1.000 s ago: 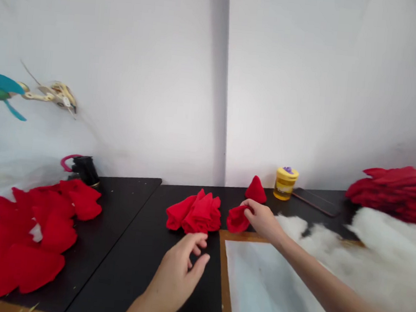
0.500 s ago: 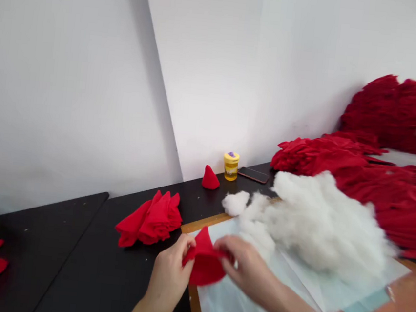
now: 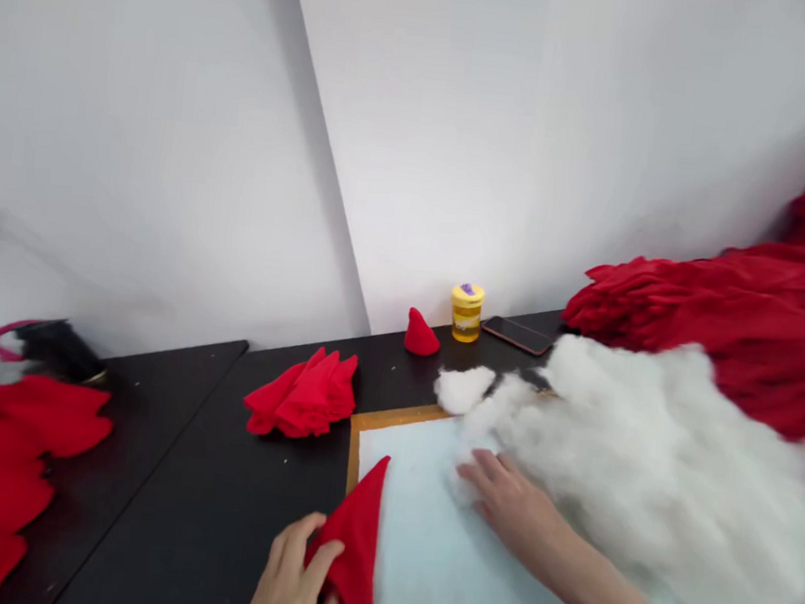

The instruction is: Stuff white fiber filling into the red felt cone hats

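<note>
The fingers of your left hand [image 3: 297,577] are closed on the lower left edge of a red cloth cone [image 3: 358,535], its tip pointing up and away from you. The cone is over the left edge of the white sheet [image 3: 435,552] and its brown board [image 3: 391,417]. Your right hand [image 3: 517,508] reaches into the near left fringe of the white stuffing [image 3: 645,449], fingers slightly apart; you cannot tell whether they grip any. A small tuft [image 3: 463,390] sits just beyond. On the black table [image 3: 212,502], a bunch of red pieces [image 3: 304,395] lies beyond your left hand. Farther back, a second red cone [image 3: 421,334] stands near a yellow jar [image 3: 466,315], with a phone [image 3: 517,335] beside it. A red cloth heap [image 3: 743,316] fills the right.
</note>
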